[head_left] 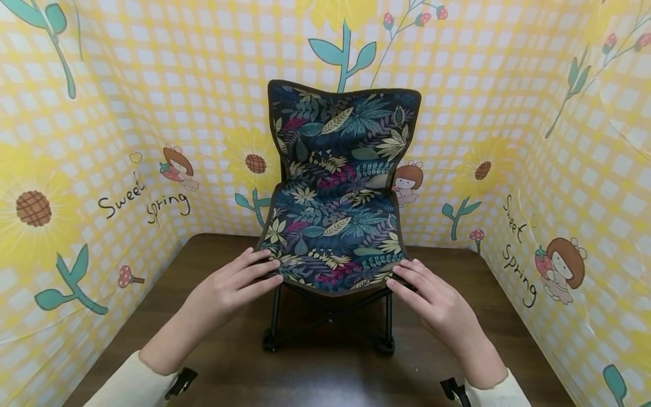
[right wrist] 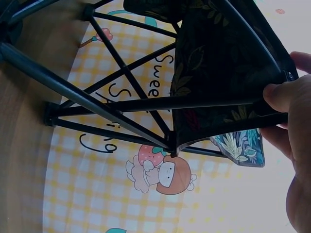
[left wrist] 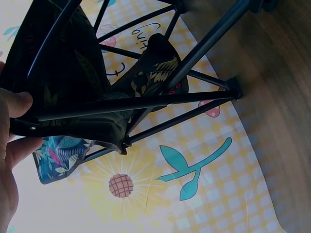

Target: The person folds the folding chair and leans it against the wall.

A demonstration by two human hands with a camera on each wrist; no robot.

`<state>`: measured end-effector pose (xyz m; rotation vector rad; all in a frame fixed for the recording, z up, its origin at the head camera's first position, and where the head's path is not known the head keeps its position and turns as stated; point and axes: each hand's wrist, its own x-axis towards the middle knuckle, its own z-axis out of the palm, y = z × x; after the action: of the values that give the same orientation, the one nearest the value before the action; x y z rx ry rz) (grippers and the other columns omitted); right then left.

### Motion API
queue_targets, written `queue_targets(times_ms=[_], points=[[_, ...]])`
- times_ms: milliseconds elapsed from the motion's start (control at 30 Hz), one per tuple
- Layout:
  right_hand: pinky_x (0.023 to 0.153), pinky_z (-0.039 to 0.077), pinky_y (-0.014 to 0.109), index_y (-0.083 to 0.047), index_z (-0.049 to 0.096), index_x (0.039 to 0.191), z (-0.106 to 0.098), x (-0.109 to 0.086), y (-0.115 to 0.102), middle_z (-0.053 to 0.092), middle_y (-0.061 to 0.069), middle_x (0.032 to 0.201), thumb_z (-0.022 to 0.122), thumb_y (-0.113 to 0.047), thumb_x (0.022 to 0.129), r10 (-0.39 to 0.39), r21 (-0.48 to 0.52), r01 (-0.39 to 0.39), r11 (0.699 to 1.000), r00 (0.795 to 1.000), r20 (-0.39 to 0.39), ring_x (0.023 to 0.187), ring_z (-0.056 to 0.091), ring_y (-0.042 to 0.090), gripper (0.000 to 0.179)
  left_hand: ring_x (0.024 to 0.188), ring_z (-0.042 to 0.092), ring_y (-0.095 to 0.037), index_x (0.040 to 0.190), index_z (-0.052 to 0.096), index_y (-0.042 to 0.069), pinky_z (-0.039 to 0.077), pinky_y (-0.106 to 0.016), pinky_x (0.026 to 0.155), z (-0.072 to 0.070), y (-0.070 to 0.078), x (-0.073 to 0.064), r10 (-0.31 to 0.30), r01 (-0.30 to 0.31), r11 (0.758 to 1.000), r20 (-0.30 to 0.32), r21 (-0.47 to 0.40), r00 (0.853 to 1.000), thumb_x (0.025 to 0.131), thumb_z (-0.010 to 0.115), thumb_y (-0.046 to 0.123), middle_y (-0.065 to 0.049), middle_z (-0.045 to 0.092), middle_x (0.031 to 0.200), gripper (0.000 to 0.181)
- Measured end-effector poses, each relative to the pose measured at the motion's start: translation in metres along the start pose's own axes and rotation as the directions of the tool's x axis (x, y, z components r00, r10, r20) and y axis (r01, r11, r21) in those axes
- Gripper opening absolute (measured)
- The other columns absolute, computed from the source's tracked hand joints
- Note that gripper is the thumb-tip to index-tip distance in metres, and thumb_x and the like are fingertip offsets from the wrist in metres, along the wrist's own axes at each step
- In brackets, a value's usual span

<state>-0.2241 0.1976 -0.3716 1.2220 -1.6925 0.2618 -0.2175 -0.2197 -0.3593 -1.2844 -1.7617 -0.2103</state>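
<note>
Sleeves: your two pale sleeves (head_left: 134, 384) reach in from the near edge, with a dark clip (head_left: 180, 383) by the left cuff and another by the right.
Worktop: the brown wooden worktop (head_left: 325, 379) lies below your hands and runs out beyond them.
Left hand: your left hand (head_left: 224, 288) pinches the front left corner of the seat, fingers over the cloth, thumb (left wrist: 22, 103) against the underside.
Right hand: your right hand (head_left: 439, 299) mirrors it at the front right corner, thumb (right wrist: 278, 97) on the frame beneath.
Front legs: the black front legs (head_left: 275, 316) drop below your fingers, their feet (head_left: 385, 346) looking set on the worktop.
Folding chair: the folding chair (head_left: 335, 226) stands upright between and beyond your hands, facing you, seat (head_left: 330, 254) spread from one hand to the other. The step in hand looks like steadying or adjusting the unfolded chair by its front corners.
Crossed tubes: the crossed tubes (right wrist: 127, 70) beneath the seat stand spread. Your next move probably calls for an even grip and both hands acting together, thumbs clear of the joints.
Backrest: the leaf-patterned backrest (head_left: 346, 130) rises past the seat, out of both hands' grasp.
Printed cloth: a yellow-checked cloth (head_left: 203, 56) hangs behind the chair and to either side of your hands.
</note>
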Motion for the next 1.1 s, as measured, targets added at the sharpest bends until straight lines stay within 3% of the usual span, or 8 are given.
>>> queue_targets(times_ms=[867,1100], points=[[0.097,0.056,0.048,-0.002,0.074,0.120,0.000,0.011,0.004,0.072,0.020,0.118,0.044,-0.005,0.110,0.021,-0.009,-0.021,1.000,1.000,-0.006,0.107,0.071,0.038,0.032,0.113,0.067,-0.042,0.122,0.074,0.006,0.040,-0.049,0.116,0.008,-0.002,0.011,-0.025,0.025,1.000,-0.028,0.002,0.999,0.110,0.042,0.005,-0.016,0.071,0.124,0.035],[0.096,0.057,0.049,0.000,0.074,0.119,0.003,0.015,0.004,0.072,0.021,0.116,0.045,0.001,0.108,0.016,-0.017,-0.016,1.000,0.999,-0.032,0.105,0.071,0.039,0.031,0.112,0.067,-0.042,0.121,0.075,0.006,0.042,-0.050,0.114,0.010,-0.001,0.011,-0.037,0.037,0.999,-0.044,0.003,0.998,0.109,0.043,0.005,-0.016,0.072,0.124,0.034]])
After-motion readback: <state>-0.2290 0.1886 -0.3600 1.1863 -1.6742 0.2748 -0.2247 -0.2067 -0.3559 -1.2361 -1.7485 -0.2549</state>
